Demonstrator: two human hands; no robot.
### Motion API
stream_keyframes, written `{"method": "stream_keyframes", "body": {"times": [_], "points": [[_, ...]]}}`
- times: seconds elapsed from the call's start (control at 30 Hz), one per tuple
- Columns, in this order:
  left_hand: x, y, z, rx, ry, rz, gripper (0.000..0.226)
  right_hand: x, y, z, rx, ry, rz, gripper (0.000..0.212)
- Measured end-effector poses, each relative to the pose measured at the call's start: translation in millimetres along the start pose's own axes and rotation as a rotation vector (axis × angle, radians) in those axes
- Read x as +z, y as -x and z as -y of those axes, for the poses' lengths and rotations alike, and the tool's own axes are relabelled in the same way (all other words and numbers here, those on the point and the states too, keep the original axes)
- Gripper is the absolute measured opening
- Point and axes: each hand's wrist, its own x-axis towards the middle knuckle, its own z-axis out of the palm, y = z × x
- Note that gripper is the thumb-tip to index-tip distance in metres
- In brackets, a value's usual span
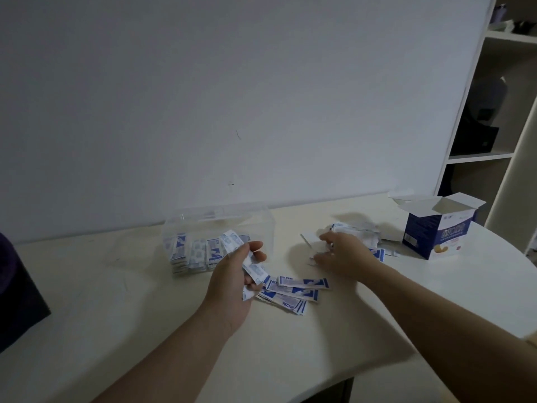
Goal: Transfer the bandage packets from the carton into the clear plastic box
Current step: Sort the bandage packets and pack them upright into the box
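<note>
Left hand (232, 282) grasps bundle of bandage packets (231, 242) at frame centre, just before clear plastic box (255, 219) holding upright packets. Right hand (345, 255) on loose pile (359, 229), grip undeterminable. Open carton (436, 231) at right. Flat packets (293, 292) on table (116, 286), lower centre

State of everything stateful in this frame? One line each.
carton: upright, top flaps open.
clear plastic box: partly filled; row of packets standing inside.
left hand: grips a bundle of bandage packets.
right hand: on the loose pile beside the carton, grip unclear.
fanned packets: flat on the table, untouched.
</note>
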Motion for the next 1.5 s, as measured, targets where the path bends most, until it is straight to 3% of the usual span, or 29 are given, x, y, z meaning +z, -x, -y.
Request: {"method": "stream_keyframes", "body": {"times": [0.13, 0.37, 0.6, 0.77, 0.83, 0.93, 1.0, 1.13, 1.27, 1.33, 1.4, 1.5], "points": [[0.8, -1.0, -1.2, -0.002, 0.003, 0.003, 0.025, -5.7, -7.5, 2.4, -0.066, 0.219, 0.157, 0.077], [-1.0, -1.9, -1.1, -0.001, -0.016, 0.001, 0.024, -25.8, -9.3, 19.8, -0.2, 0.407, 0.391, 0.072], [-1.8, -0.8, -1.8, 0.021, -0.011, 0.002, 0.025, -22.2, -6.3, 37.6, -0.321, 0.641, 0.328, 0.042], [-3.7, -1.5, -0.8, 0.022, -0.032, -0.025, 0.026, -2.3, -5.0, 27.7, -0.37, 0.703, 0.099, 0.036], [-4.5, -2.9, -1.2, 0.024, -0.035, -0.044, 0.027, -1.6, -6.1, 18.7, -0.325, 0.521, -0.004, 0.035], [-4.6, -5.8, -5.7, 0.081, -0.065, -0.075, 0.027, -15.3, -3.7, 17.4, -0.174, -0.186, -0.106, 0.027], [-4.9, -8.3, -8.8, 0.145, -0.076, -0.095, 0.028, -32.2, 5.1, 24.1, -0.148, -0.488, -0.093, 0.021], [-12.9, -16.1, -9.8, 0.248, -0.132, -0.108, 0.027, -48.3, 21.0, 37.7, -0.245, -0.68, 0.047, 0.008], [-17.7, -16.5, -14.6, 0.258, -0.283, -0.076, 0.02, -38.4, 23.6, 51.1, -0.266, -0.874, 0.26, 0.009], [-20.9, -15.6, -17.6, 0.161, -0.33, 0.019, 0.02, -32.9, 24.4, 58.6, -0.278, -0.942, 0.374, 0.007], [-23.7, -12.1, -21.7, -0.01, -0.377, 0.198, 0.039, -28.5, 25.7, 66.3, -0.289, -0.959, 0.439, 0.008], [-23.1, -6.1, -21.4, -0.229, -0.327, 0.362, 0.034, -25.2, 28.6, 76.8, -0.323, -0.878, 0.38, 0.015]]}}
